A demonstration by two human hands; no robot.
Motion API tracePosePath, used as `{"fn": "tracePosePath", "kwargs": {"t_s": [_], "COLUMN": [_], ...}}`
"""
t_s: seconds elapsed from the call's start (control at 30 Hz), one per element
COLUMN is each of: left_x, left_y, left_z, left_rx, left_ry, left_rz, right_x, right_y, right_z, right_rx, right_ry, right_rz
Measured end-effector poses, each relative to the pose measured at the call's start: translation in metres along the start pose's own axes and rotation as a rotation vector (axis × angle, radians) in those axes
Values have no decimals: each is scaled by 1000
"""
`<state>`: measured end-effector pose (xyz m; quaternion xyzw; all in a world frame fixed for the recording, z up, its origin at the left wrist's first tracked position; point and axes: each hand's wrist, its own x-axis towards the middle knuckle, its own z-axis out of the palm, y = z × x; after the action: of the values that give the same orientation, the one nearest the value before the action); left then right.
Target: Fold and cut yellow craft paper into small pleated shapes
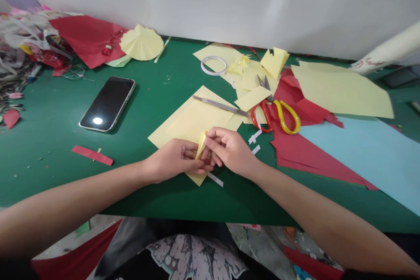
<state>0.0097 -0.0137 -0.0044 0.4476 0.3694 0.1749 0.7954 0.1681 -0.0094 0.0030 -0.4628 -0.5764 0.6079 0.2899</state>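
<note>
Over ppr sheet (183,122), nr scissors (271,99), phone (108,103): L+R fingers (216,133) closed round yel. cone (201,143)

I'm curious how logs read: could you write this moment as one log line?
left hand: holding paper piece | right hand: pinching paper piece | beneath: yellow sheet | around: metal tool, scissors, phone
</note>
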Motion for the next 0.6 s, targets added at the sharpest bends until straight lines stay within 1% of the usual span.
{"fn": "tracePosePath", "kwargs": {"t_s": [0.13, 0.23, 0.47, 0.6], "left_x": [0, 1, 3, 2], "left_y": [2, 1, 1, 1], "left_z": [-5, -6, -3, -3], "left_rx": [-82, -93, -31, -13], "left_ry": [-63, -91, -74, -50], "left_rz": [-42, -48, -48, -63], "right_x": [1, 0, 0, 0], "right_y": [0, 1, 4, 5], "right_z": [-1, -2, 0, 0], "right_rx": [15, -3, -20, 5], "right_ry": [-5, -30, -42, -56], "right_rz": [7, -6, -32, 5]}}
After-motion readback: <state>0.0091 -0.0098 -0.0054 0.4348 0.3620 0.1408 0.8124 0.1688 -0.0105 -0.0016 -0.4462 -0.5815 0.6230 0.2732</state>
